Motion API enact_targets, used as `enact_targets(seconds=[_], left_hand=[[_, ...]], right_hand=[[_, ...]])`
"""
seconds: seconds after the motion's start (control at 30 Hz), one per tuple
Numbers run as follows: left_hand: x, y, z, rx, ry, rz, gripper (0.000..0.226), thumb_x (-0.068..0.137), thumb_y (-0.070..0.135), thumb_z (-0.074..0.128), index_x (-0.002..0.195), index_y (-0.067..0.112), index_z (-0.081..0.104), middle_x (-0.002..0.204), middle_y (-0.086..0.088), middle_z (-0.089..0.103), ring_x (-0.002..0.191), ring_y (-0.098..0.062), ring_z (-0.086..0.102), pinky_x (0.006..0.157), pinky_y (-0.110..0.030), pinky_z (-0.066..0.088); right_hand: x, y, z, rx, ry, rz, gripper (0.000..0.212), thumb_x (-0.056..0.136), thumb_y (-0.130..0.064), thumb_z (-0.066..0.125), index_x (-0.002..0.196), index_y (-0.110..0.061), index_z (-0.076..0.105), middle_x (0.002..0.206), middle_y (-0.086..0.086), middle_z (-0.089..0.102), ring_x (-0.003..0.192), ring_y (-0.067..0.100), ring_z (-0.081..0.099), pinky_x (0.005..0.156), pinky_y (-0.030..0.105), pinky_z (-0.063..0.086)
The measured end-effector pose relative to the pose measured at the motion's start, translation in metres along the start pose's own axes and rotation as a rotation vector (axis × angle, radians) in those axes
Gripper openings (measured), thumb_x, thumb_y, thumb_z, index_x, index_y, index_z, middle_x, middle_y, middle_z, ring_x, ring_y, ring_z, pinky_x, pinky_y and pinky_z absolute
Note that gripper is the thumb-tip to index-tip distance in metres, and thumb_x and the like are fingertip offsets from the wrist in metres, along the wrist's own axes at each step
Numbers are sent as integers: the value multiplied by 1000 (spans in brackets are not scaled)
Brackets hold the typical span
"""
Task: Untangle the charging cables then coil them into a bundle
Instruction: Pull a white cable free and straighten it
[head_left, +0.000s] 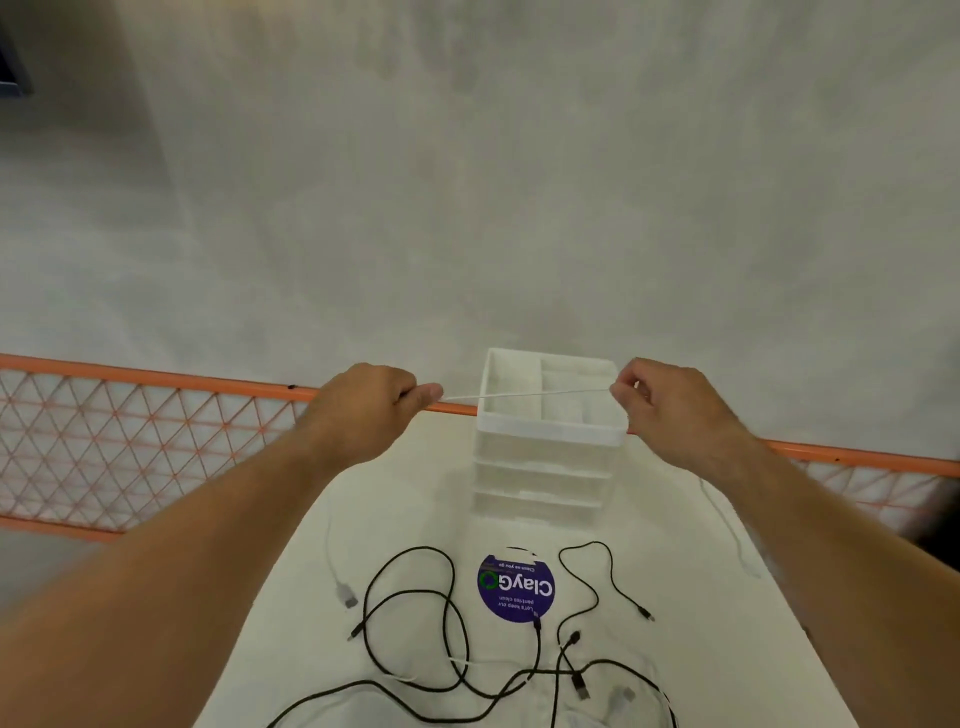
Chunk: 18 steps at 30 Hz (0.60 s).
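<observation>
We hold the thin white charging cable (524, 393) taut between both hands: the left hand (374, 402) curls its fingers (427, 393) round one end of the span, and the right hand (670, 402) pinches the other end. Just behind the fingers stands the white plastic drawer organiser (550, 452). Below the fingers, nearer us, the tangled black braided cables (452, 623) lie on the white desk (415, 493) beside a round purple sticker (516, 587).

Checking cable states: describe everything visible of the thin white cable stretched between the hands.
The thin white cable runs taut, nearly level between the left hand and right hand, both pinching it, above the white plastic drawer box. White lengths on the pale table either side seem its ends, one with a grey USB plug.
</observation>
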<state>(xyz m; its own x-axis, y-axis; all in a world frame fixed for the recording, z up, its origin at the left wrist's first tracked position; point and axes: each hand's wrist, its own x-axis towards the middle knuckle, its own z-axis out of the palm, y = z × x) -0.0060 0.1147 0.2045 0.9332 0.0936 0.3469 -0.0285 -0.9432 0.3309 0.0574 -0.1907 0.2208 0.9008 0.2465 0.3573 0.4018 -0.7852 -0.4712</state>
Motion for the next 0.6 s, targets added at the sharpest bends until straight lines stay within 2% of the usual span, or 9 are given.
enact_targets(seconds=[0.13, 0.27, 0.4, 0.53, 0.6], left_hand=[[-10, -24, 15, -5, -13, 13, 56, 95, 55, 45, 55, 17, 39, 51, 0, 45, 50, -21, 46, 53, -34, 41], [-25, -51, 31, 4, -67, -78, 60, 94, 60, 40, 60, 12, 48, 56, -3, 53, 58, -23, 56, 61, -38, 49], [-48, -57, 50, -33, -74, -151, 61, 94, 60, 42, 58, 11, 46, 56, -6, 54, 57, -22, 55, 53, -32, 40], [-55, -28, 49, -22, -40, -98, 57, 98, 53, 40, 59, 12, 43, 55, -3, 49, 54, -19, 50, 50, -30, 33], [-53, -14, 46, -30, -28, -72, 56, 99, 52, 40, 58, 14, 42, 54, 0, 46, 52, -16, 46, 49, -30, 29]], right_hand=[[-8, 37, -7, -139, 4, 55, 17, 96, -28, 52, 81, -26, 59, 68, -2, 61, 65, 19, 59, 61, 34, 48], [-21, 61, -2, -227, -33, 110, 18, 97, -30, 49, 84, -24, 59, 68, 0, 62, 65, 21, 58, 60, 35, 48], [-37, 84, 7, -321, -19, 138, 20, 98, -29, 48, 84, -17, 57, 68, 3, 62, 67, 25, 55, 60, 32, 37], [-46, 105, 22, -337, -75, 255, 21, 97, -20, 46, 81, -9, 55, 84, 15, 66, 72, 29, 53, 67, 33, 38], [-52, 98, 32, -237, -137, 347, 11, 93, -16, 50, 99, -8, 54, 96, 10, 59, 86, 30, 55, 75, 32, 40]])
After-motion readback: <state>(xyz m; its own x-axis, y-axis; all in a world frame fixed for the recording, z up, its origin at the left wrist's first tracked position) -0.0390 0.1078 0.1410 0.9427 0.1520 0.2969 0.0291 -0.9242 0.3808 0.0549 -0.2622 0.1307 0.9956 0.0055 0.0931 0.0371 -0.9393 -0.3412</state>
